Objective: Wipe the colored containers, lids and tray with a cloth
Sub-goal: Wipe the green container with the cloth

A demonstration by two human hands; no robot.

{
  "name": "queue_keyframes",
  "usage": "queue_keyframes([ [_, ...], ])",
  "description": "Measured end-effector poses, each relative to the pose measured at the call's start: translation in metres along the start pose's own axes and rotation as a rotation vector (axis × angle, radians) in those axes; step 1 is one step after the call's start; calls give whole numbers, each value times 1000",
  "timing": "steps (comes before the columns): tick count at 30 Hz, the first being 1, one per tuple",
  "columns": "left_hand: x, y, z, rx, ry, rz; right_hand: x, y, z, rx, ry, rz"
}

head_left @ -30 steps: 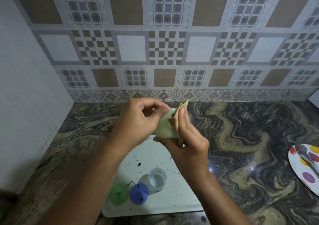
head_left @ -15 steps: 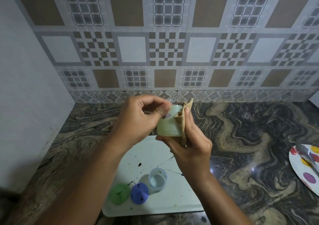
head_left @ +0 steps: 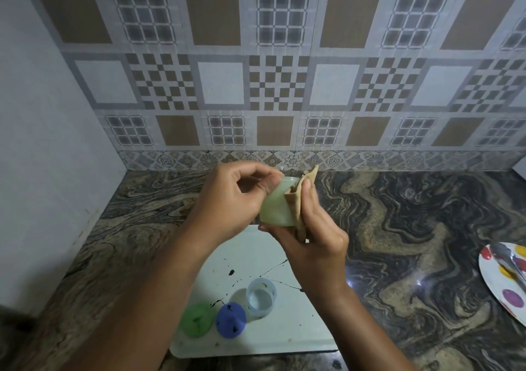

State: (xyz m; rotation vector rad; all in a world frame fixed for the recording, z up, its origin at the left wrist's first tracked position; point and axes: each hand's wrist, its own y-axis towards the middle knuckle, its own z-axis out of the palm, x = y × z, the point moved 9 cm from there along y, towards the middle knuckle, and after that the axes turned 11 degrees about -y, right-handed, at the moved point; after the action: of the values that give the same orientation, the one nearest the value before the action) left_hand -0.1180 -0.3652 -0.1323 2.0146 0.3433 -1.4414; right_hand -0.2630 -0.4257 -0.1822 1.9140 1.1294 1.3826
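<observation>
My left hand [head_left: 232, 200] pinches the rim of a pale green container [head_left: 275, 208], held up above the counter. My right hand [head_left: 316, 234] presses a tan cloth [head_left: 300, 197] against the container's right side and cups it from below. Under my hands lies a white tray [head_left: 267, 259] streaked with dark spots. On the tray's near part sit a green lid [head_left: 197, 319], a blue lid [head_left: 230, 323] and a small pale blue container [head_left: 261, 296], upright and open.
The tray rests on a dark marbled counter [head_left: 398, 242] near its front edge. A white plate with coloured dots [head_left: 506, 285] carries a metal utensil at the right edge. A tiled wall stands behind and a plain wall on the left.
The green container has turned a little between my hands and the cloth has slid along its side. Tray, lids and blue container have not moved.
</observation>
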Motion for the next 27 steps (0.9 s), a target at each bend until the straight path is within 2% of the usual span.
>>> queue_keyframes([
  [2, 9, -1, -2, 25, -108, -80, -3, 0, -2, 4, 37, 22],
  [4, 17, 0, -6, 11, -107, -114, -6, -1, 0, 27, 54, 36],
  [9, 23, -5, -8, -89, 98, -56, -6, -2, 15, 155, -14, 15],
  [14, 36, -4, -15, -195, 106, -20, -8, -6, 27, 198, -9, -56],
  [19, 54, 2, -26, -248, 83, -37, -27, -28, 39, 236, 17, -6],
  [22, 69, 7, -31, -257, 73, -50, -42, -41, 45, 285, 11, 59],
  [27, 101, 16, -24, -219, 209, -15, -78, -39, 49, 318, 1, 304],
])
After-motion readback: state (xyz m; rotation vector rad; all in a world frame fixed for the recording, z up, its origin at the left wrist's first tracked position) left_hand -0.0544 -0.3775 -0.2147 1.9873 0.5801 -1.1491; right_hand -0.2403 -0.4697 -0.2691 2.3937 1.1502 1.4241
